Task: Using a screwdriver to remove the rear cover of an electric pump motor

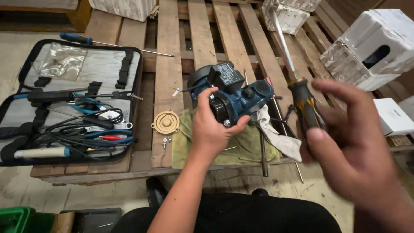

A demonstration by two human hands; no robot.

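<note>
The left hand [213,129] grips a small blue pump [233,97], fingers curled around its black round end, holding it just above a green cloth [241,149] on a wooden pallet [166,64]. A black rectangular box with a pale label sits on top of the pump. The right hand [345,142] – blurred, close to the camera – is closed around the black-and-amber handle of a screwdriver [302,95], its shaft pointing up and away. A white rag [280,138] hangs beside the pump. Left of the cloth lie a round brass-coloured cover [165,122] and 2 small screws [165,141]. Further left, an open grey tool case [108,64] holds pliers, cables and drivers – a blue-handled screwdriver [77,39] rests at its top edge. White cardboard boxes [375,43] stand at the right; a smaller white box [392,114] lies below them.
</note>
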